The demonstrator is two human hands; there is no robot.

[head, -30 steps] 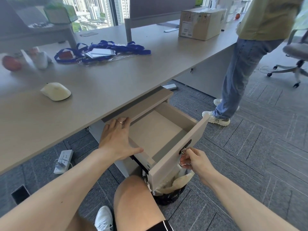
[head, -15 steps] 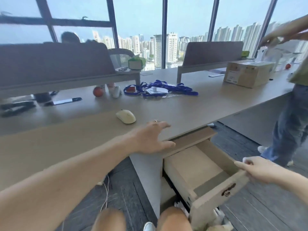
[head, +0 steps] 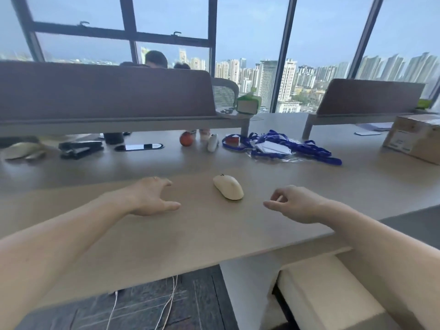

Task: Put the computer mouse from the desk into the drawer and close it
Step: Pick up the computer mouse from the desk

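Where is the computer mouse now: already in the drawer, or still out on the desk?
Out. The mouse lies on the desk between the left hand and right hand; neither touches it.

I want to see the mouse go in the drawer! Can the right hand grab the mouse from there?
Probably yes. The right hand hovers empty beside the cream mouse, its fingers pointing toward it, with only bare desk between them. The left hand stays on the other side.

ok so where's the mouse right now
In the head view the cream mouse lies on the desk near centre, untouched, between the left hand and right hand.
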